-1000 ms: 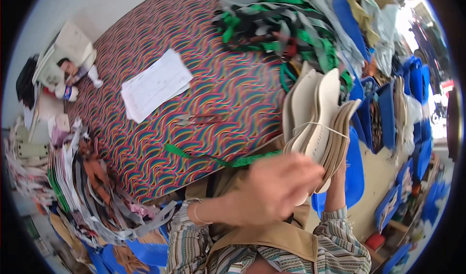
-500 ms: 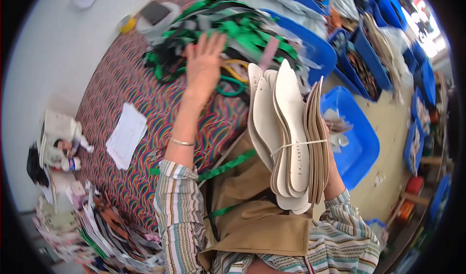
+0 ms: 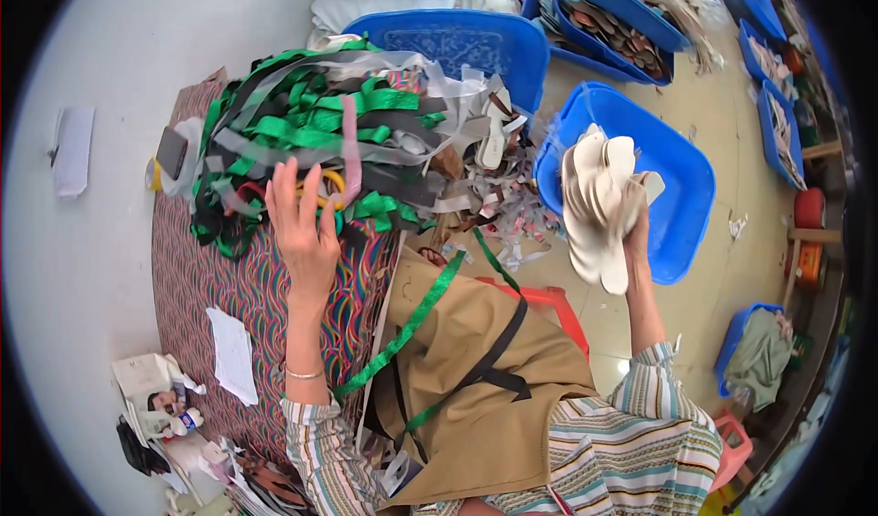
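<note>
My right hand [image 3: 637, 231] grips a bundle of cream-white shoe insoles [image 3: 588, 207], held out to the right above a blue plastic basin [image 3: 684, 187]. Part of that hand is hidden behind the bundle. With fingers stretched and slightly apart, my left hand [image 3: 305, 246] hovers over or rests on the near edge of a heap of green, black and grey strips [image 3: 315, 118]; contact cannot be told. Beside its fingertips lie a yellow ring-shaped thing [image 3: 340, 187] and a pink strip [image 3: 351, 141].
The heap lies on a wavy-patterned cloth [image 3: 187, 278] with white papers [image 3: 231, 356]. Scraps [image 3: 517, 214] cover the floor beyond my brown apron [image 3: 494, 361]. A red stool [image 3: 560, 313] stands at my right. Blue bins [image 3: 631, 22] line the far right.
The insole bundle has swung from in front of my apron out to the right, over the basin. My view has shifted too. My left hand stays by the heap with its fingers spread.
</note>
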